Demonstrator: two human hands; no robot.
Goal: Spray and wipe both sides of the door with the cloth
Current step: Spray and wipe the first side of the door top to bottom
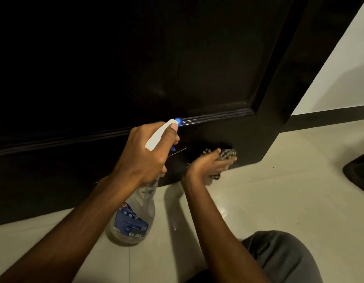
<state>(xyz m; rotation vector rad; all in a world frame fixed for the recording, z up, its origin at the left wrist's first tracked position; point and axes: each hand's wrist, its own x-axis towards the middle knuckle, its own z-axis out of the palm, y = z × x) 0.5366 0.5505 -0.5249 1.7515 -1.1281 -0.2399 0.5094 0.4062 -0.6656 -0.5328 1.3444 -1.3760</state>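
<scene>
A dark panelled door [136, 68] fills the upper left of the head view, its bottom edge close to the floor. My left hand [144, 152] grips the neck of a clear spray bottle [134, 217] with a white and blue trigger head, its nozzle aimed at the door's lower rail. My right hand [209, 165] holds a checked cloth [228, 154] and presses it against the door's bottom rail near its free edge. Part of the cloth is hidden under the fingers.
Pale glossy floor tiles [279, 190] spread below and to the right. A white wall with a dark skirting board [330, 116] stands behind the door's edge. A dark object [358, 172] lies on the floor at far right. My knee in grey fabric [283, 256] is at bottom right.
</scene>
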